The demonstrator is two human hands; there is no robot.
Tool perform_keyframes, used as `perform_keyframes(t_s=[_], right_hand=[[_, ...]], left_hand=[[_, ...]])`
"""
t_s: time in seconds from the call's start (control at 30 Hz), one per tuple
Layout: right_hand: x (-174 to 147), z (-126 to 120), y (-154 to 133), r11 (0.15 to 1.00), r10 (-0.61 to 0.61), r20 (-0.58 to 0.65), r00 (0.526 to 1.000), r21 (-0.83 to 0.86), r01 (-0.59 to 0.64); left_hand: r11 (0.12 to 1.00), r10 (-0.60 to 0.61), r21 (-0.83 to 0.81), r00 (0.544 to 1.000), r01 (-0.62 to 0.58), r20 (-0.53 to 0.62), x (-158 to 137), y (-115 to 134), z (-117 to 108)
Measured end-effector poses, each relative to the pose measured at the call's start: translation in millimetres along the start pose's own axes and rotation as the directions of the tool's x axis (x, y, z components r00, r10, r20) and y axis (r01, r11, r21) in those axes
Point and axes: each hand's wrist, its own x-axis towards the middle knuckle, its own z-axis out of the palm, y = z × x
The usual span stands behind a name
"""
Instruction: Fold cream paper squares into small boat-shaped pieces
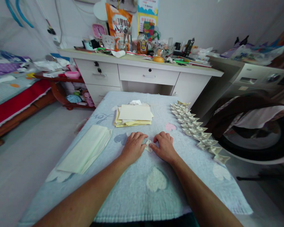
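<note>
A small piece of folded pale paper [148,146] lies on the cloth-covered table between my hands. My left hand [133,145] is closed, with its thumb and fingertips at the paper's left edge. From the other side my right hand [165,146] grips it, its thumb on the paper and its fingers curled. Beyond my hands sits a stack of cream and yellow paper sheets [135,113]. Larger pale folded sheets [86,151] lie to the left. A row of pointed folded-paper pieces [194,124] runs along the table's right side.
A light-blue cloth with hearts [123,195] covers the table. Behind it stands a white desk [149,75] crowded with jars and packets. On the right, a washing machine [255,78] has its door open with laundry hanging out; a bed [16,101] is at left.
</note>
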Motion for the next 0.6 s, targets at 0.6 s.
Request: perform_keyframes(t_s=[0.6], right_hand=[[-3, -7, -8, 0.906, -0.23, -0.11, 0.967, 0.338, 0.254]], left_hand=[[0.802, -0.157, -0.572, 0.985, 0.171, 0.074, -5, 3, -16]])
